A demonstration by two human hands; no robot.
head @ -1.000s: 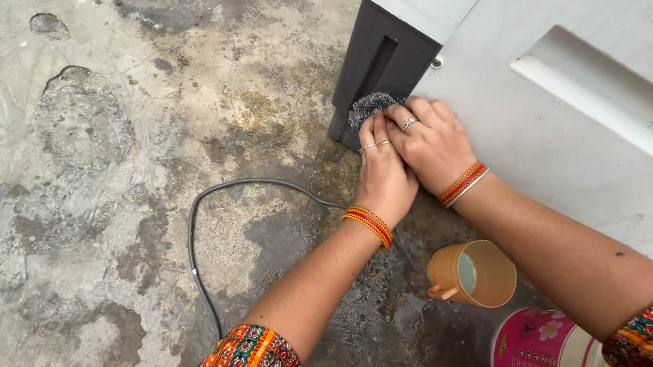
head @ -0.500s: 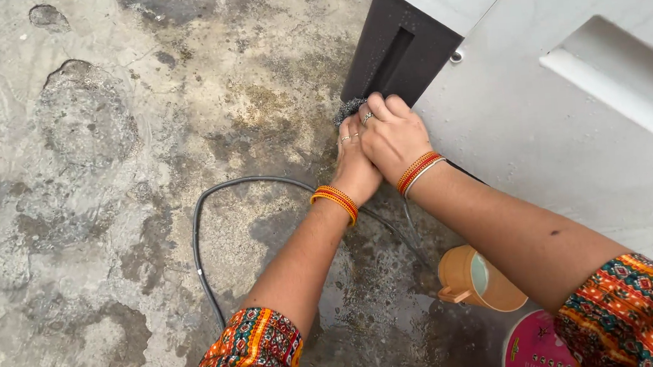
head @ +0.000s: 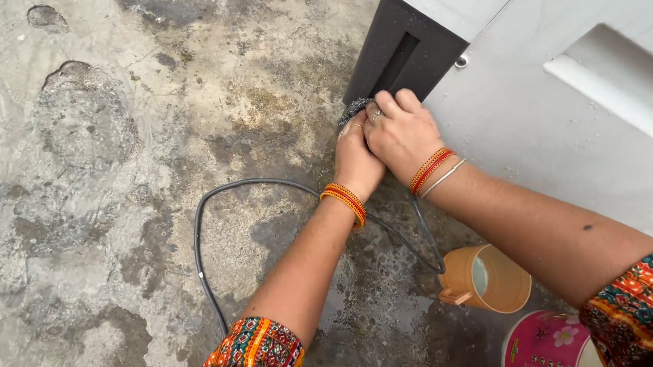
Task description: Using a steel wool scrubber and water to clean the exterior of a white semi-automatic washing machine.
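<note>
My left hand (head: 355,159) and my right hand (head: 400,132) press together on a grey metal scouring pad (head: 354,111) at the lower corner of a dark panel (head: 402,54) of a large white appliance (head: 563,93) lying on the ground. The right hand lies partly over the left. Most of the pad is hidden under the fingers. Both wrists wear orange and red bangles.
A black cable (head: 204,251) loops over the wet, stained concrete floor (head: 77,183) left of my arms. An orange plastic jug (head: 489,278) with water stands beneath my right forearm, and a pink bucket (head: 544,344) sits at the bottom edge.
My hands have slid with the pad along the dark panel's lower edge; the view has shifted a little with them.
</note>
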